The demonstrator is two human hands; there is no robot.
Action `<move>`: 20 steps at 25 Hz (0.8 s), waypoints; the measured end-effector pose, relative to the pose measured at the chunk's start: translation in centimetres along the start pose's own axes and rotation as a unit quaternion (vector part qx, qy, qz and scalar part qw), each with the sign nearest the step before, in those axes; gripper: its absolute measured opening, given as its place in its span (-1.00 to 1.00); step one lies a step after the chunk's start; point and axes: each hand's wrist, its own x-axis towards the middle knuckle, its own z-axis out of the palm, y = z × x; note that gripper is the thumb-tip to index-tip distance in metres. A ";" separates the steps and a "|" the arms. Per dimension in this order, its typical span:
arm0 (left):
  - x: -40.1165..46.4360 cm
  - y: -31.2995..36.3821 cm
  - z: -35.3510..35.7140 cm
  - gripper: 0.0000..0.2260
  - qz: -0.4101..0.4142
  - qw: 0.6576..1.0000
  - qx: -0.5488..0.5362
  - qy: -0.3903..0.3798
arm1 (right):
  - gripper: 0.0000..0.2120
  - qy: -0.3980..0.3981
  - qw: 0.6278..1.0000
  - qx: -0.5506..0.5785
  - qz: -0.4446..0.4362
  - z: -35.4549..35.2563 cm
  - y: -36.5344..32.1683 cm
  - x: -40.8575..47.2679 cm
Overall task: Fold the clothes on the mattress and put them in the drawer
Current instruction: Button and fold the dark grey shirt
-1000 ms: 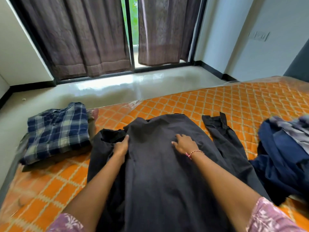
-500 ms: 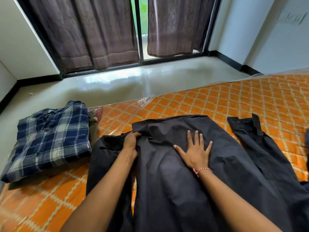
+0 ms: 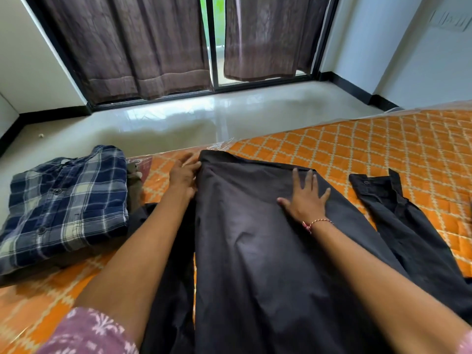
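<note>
- Nearest: a purple floral-print sleeve (image 3: pixel 86 333) at the bottom left. Both bare forearms reach forward over the garment.
- The large dark grey, thin-fabric garment (image 3: pixel 255 251) lies spread on the orange diamond-quilted mattress (image 3: pixel 357 159). It is still being worked on: one long fold edge runs down its left side, and it is not yet a compact stack.
- Right hand (image 3: pixel 305 198): fingers spread apart and flat, palm pressing the cloth near its far edge, gripping nothing.
- Left hand (image 3: pixel 184 172): at the far left corner of the garment, fingers on the fold edge. They look straight rather than pinching, but the motion blur makes this hard to tell.
- A dark loose part with a button (image 3: pixel 398 215) trails off to the right, unfolded.
- Left, near the mattress edge: a folded navy-and-white plaid shirt (image 3: pixel 66 200), lying on another folded item. I judge that piece done, though not yet stowed.
- No drawer is in view, so the putting away remains.
- Beyond: glossy pale floor (image 3: pixel 204 118), then brown curtains (image 3: pixel 132 47).
</note>
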 end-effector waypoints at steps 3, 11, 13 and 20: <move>0.0 -0.4 -0.9 -0.86 -0.076 0.985 0.154 -0.027 | -0.14 0.065 0.986 0.070 -0.137 1.3 -3.2 -4.0; -3.4 -4.7 1.6 -0.43 0.199 0.740 0.623 0.157 | -0.54 0.135 0.990 0.034 -0.006 -0.8 -2.2 -2.3; -6.9 -7.5 5.6 -0.47 0.266 0.687 0.673 0.063 | -0.64 0.108 0.982 0.061 0.139 -3.4 4.4 -1.5; -14.4 -18.4 11.1 -0.02 0.259 0.641 0.712 -0.124 | -0.71 -0.227 0.779 0.534 0.239 -3.7 14.9 -1.3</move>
